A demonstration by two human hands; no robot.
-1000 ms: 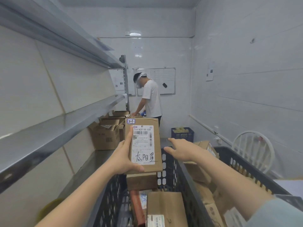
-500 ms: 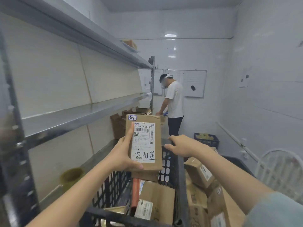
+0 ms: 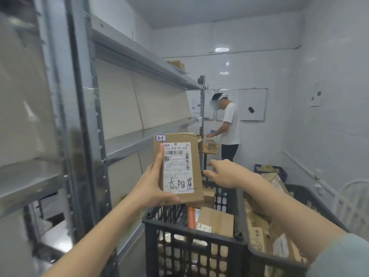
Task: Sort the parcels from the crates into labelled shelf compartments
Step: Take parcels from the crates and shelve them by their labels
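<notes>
My left hand (image 3: 154, 186) grips a small brown cardboard parcel (image 3: 196, 166) upright above the left crate, label facing me, with a white shipping label, handwritten characters and a "21" sticker at its top left corner. My right hand (image 3: 225, 172) hovers just right of the parcel with fingers relaxed, holding nothing. Below stand two black plastic crates: the left crate (image 3: 191, 232) and the right crate (image 3: 311, 194), both with several cardboard parcels inside. Grey metal shelves (image 3: 139, 136) run along the left wall.
Another person in a white shirt (image 3: 229, 126) stands at the far end of the shelves, handling boxes. A blue crate (image 3: 269, 169) sits on the floor behind. A white wire chair back (image 3: 351, 202) is at the right. A whiteboard (image 3: 251, 104) hangs on the back wall.
My view has pulled back and turned left, showing more of the shelf uprights. My left hand still holds the parcel up; my right hand stays beside it.
</notes>
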